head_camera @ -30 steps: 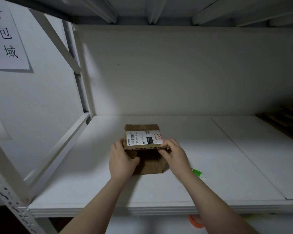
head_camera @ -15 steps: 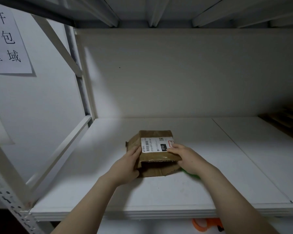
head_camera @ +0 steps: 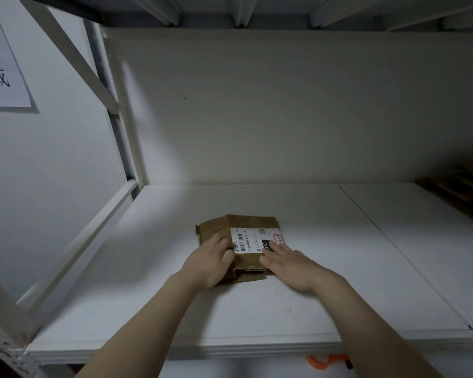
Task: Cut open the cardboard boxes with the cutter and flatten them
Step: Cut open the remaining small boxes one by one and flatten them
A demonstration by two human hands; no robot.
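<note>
One flattened brown cardboard box (head_camera: 238,223) lies near-centre on the white shelf (head_camera: 352,282); its one white label (head_camera: 253,240) reads "010-010-L30". The left hand (head_camera: 210,264) and right hand (head_camera: 292,266) press it, each grip flat, fingers straight.

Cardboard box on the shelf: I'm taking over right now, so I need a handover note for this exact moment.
Left hand: presses down on the left part of the cardboard box.
Right hand: fingers straight, pressing on the near edge of the label.
The box lies on the white shelf, nearly flat, label up.
Done: box apparently opened and squashed down.
Left: its near edge looks slightly raised, so press it flat; then any further boxes. Cutter not in view.
</note>
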